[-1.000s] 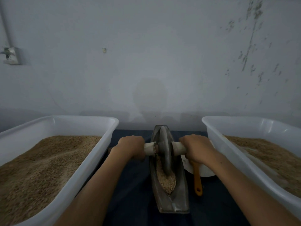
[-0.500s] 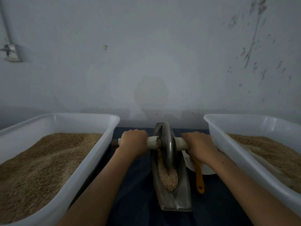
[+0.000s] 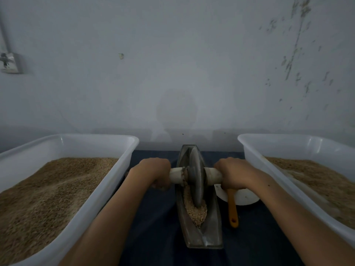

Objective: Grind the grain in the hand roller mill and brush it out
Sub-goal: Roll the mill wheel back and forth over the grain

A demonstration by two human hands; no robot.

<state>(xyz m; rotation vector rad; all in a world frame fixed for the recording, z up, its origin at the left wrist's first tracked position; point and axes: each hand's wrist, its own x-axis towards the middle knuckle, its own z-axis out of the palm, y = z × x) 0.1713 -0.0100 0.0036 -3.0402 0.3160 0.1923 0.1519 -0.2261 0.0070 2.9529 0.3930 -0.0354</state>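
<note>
Standing at the far left, a white plastic tub holds a sloping bed of brown grain, its inner wall just beside the person's left forearm. The left hand is curled tight round the pale wooden handle that sticks out from the left of the grinding wheel. The wheel, a grey metal disc, stands upright on edge in the narrow boat-shaped metal trough of the hand roller mill, which lies lengthwise on the dark blue desk between the two tubs. Coarse crushed grain is heaped in the trough on the near side of the wheel, touching its lower rim. The right hand grips the matching handle on the wheel's right side, fingers wrapped under it. Below that hand a white bowl sits on the desk just beside the trough, with an orange handle lying over its rim towards the viewer; its working end is hidden by the hand. At the far right stands a second white tub, also holding grain.
</note>
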